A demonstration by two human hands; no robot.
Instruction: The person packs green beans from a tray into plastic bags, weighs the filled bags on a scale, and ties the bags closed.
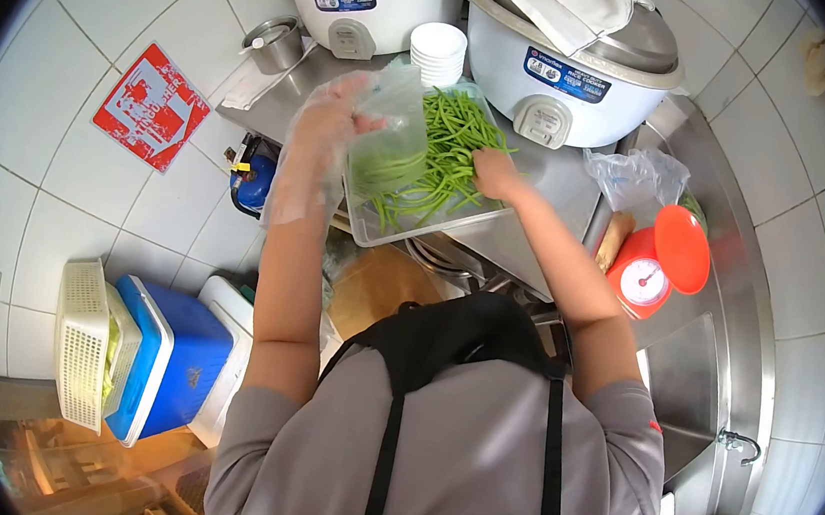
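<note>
Green beans (454, 151) lie in a clear plastic tray (370, 228) on the metal counter. My left hand (332, 118), covered by a clear plastic bag or glove, is at the tray's left side. Its fingers are closed on the top of a translucent plastic bag (397, 120), which hangs over the left part of the tray with green beans showing through it. On the tray's right side my right hand (494, 176) touches the beans, with its fingers bent and closed round some of them.
Two large rice cookers (590, 95) stand behind the tray, with white bowls (437, 49) between them. A metal pot (276, 47) is at the back left. To the right are a crumpled plastic bag (637, 176) and a red scale (640, 276). A blue cooler (186, 354) stands lower left.
</note>
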